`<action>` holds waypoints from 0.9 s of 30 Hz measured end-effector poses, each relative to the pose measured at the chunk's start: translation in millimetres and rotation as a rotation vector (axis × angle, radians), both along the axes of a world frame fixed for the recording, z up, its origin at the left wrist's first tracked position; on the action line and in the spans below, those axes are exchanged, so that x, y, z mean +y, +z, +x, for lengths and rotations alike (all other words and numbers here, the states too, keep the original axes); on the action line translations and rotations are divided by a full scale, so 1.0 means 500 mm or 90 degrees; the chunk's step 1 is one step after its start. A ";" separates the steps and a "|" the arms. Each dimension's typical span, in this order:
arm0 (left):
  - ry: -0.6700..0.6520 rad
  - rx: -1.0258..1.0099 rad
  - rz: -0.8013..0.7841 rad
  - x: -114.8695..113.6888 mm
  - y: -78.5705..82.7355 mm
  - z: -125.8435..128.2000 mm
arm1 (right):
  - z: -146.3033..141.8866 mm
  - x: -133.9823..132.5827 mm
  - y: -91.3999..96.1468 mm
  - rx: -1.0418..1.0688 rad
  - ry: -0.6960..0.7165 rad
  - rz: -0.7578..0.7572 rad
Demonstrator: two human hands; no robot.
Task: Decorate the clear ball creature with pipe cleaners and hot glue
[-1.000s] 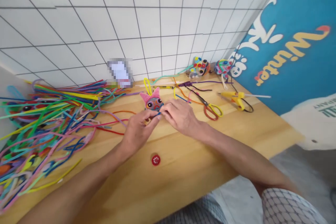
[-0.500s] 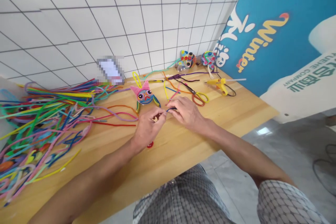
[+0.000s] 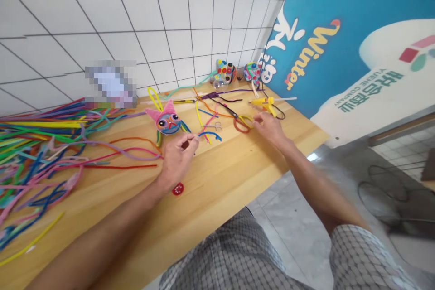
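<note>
Pinched between the thumb and fingers of my left hand (image 3: pixel 178 156) is a blue pipe cleaner (image 3: pixel 212 134), its bent end sticking out to the right. My right hand (image 3: pixel 270 128) has its curled fingers slightly apart at the yellow handle of the scissors (image 3: pixel 238 120); no firm hold on them shows. Behind my left hand stands a round craft figure (image 3: pixel 169 122) with pink ears, round eyes and a yellow loop on top. A small red disc (image 3: pixel 177 189) lies on the table below my left wrist.
Many coloured pipe cleaners (image 3: pixel 41 145) are heaped at the left of the wooden table (image 3: pixel 217 181). Small metal scissors (image 3: pixel 215 125) lie near the middle. A yellow glue gun (image 3: pixel 267 103) and two decorated balls, one button-covered (image 3: pixel 253 72), sit toward the back right. A blue printed board (image 3: pixel 326 54) stands beyond.
My hands have come apart. The right hand has let go of the blue pipe cleaner and moved right to the scissors; the left keeps it. The view has turned right.
</note>
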State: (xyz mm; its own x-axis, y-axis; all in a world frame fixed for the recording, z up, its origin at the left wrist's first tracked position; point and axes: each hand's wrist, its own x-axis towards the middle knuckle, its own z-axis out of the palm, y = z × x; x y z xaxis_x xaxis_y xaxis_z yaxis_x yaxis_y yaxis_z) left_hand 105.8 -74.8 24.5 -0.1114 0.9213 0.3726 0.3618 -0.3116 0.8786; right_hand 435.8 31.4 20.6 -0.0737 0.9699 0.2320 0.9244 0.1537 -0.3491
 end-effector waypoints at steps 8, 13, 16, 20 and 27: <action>0.007 -0.012 -0.023 0.005 -0.032 -0.013 | -0.078 0.043 -0.011 -0.118 0.028 -0.097; 0.017 -0.035 -0.035 0.008 -0.037 -0.017 | -0.073 0.072 -0.006 -0.078 0.022 -0.122; 0.020 -0.052 -0.030 0.011 -0.035 -0.015 | -0.054 0.080 0.004 -0.026 0.018 -0.098; 0.016 -0.074 -0.025 0.014 -0.032 -0.014 | -0.037 0.059 0.018 0.318 0.078 -0.090; 0.004 -0.080 -0.023 0.022 -0.032 -0.017 | -0.106 -0.099 0.044 0.614 0.280 -0.335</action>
State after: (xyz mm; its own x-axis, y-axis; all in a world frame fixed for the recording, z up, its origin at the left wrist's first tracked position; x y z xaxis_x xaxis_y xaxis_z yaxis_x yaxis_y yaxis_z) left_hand 97.1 -63.7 8.3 -0.1604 0.9329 0.3225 0.2498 -0.2778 0.9276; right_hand 382.7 -18.2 42.4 -0.4378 0.8979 -0.0463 0.1476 0.0209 -0.9888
